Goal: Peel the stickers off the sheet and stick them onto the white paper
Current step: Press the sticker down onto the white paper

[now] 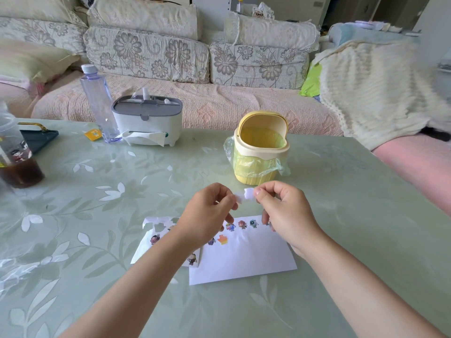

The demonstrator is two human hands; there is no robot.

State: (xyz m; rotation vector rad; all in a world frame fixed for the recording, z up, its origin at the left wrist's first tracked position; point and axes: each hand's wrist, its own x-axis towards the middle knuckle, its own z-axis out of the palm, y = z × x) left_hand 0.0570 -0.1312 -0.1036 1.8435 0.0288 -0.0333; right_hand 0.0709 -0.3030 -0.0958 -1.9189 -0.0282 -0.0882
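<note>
Pinching a sticker piece (244, 196) above the white paper (244, 261) | left hand (207, 215) and right hand (285, 212) both hold it | sticker sheet (152, 234) at paper's left edge

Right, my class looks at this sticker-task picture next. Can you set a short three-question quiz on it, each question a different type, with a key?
1. True or false: the yellow bin stands on the table beyond the white paper.
2. What do the left hand and the right hand pinch between them, above the paper? A: a small white piece. B: a pen. C: a coin.
3. Fill in: seen from the camera, the sticker sheet lies at the paper's ___ edge.

Key: 1 true; 2 A; 3 left.
</note>
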